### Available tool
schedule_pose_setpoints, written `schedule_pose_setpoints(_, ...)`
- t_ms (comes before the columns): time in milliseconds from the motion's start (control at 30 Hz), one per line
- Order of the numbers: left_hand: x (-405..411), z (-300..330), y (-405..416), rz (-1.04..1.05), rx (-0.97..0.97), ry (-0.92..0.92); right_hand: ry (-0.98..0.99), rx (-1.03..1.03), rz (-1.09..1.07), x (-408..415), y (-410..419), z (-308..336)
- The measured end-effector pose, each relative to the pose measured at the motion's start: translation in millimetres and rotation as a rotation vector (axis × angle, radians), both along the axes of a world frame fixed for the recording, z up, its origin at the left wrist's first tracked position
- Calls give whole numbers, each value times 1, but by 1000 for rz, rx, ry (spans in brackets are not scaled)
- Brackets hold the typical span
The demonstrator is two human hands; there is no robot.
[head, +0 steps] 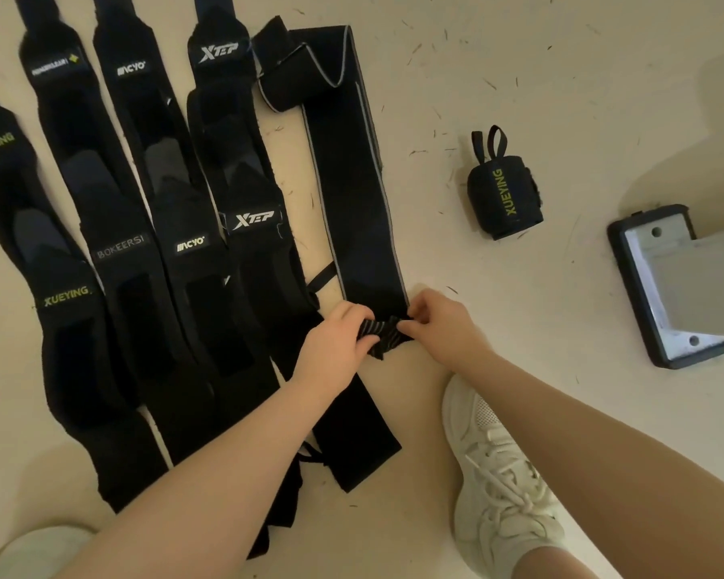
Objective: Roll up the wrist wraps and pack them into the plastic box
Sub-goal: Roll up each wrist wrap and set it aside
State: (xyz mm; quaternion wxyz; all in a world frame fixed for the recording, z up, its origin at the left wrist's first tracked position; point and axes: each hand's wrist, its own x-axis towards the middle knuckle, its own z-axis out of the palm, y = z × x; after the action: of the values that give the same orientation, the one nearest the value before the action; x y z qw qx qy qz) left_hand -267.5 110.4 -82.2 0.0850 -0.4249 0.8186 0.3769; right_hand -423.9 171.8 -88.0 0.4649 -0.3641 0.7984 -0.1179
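Both hands start the roll at the near end of one long wrap, low in the middle of the frame.

The left hand and right hand pinch the turned-over end of the grey-edged wrap between closed fingers. Right of centre stands one rolled wrap, seemingly finished. Many flat wraps fill the left, so most work remains. No plastic box is visible.

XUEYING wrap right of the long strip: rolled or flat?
Rolled. The black XUEYING-labelled wrist wrap stands as a compact bundle on the floor, thumb loop sticking out, apart from both hands.
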Motion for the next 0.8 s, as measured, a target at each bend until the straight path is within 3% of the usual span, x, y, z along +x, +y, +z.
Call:
schedule_pose_setpoints(67, -3, -1, 5, 119, -4, -1, 136, -80, 83, 8, 1, 2)
schedule_pose_setpoints(233, -8, -4, 10, 276, 5, 6, 372, -292, 655, 13, 13, 1)
schedule_pose_setpoints(367, -11, -6, 14, 323, -31, -26, 554, -301, 809, 6, 20, -3)
schedule_pose_setpoints(500, 2, -7, 15, 113, -190, 69, 475, -263, 795, 7, 8, -7)
schedule_pose_setpoints(567, 9, -2, 13, 60, -121, 89, 372, -189, 632, 5, 0, -9)
schedule_pose_setpoints(633, 12, 1, 12, 26, -71, 51, 281, -149, 473, 3, -7, -8)
schedule_pose_setpoints(800, 0, 0, 9, -81, -240, -115, 174, -83, 236, 4, -11, -4)
